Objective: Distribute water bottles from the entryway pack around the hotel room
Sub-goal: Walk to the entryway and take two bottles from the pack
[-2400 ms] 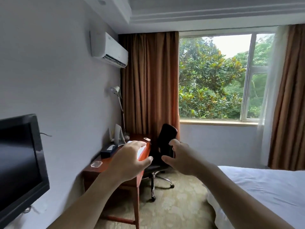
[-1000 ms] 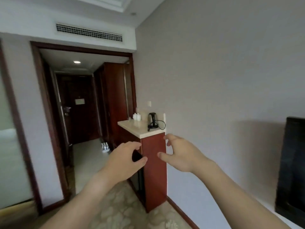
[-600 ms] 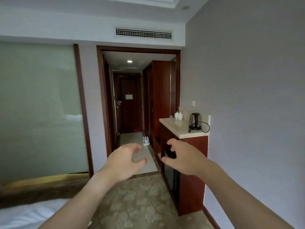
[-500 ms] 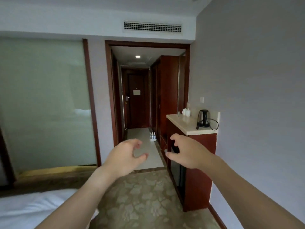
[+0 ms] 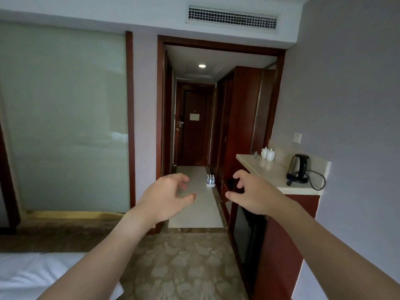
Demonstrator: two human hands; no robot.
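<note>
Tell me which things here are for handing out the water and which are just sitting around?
For the job:
- small clear-plastic pack of water bottles on the pale hallway floor
- empty left hand
- empty right hand

Just sitting around:
- black electric kettle
- two white ceramic cups
- beige stone countertop

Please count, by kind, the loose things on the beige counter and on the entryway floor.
Black electric kettle: 1
Small white ceramic cups: 2
Pack of clear water bottles on the pale floor tiles: 1
Total: 4

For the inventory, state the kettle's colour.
Black with a silvery metal body, kettle on the counter; head view.
</note>
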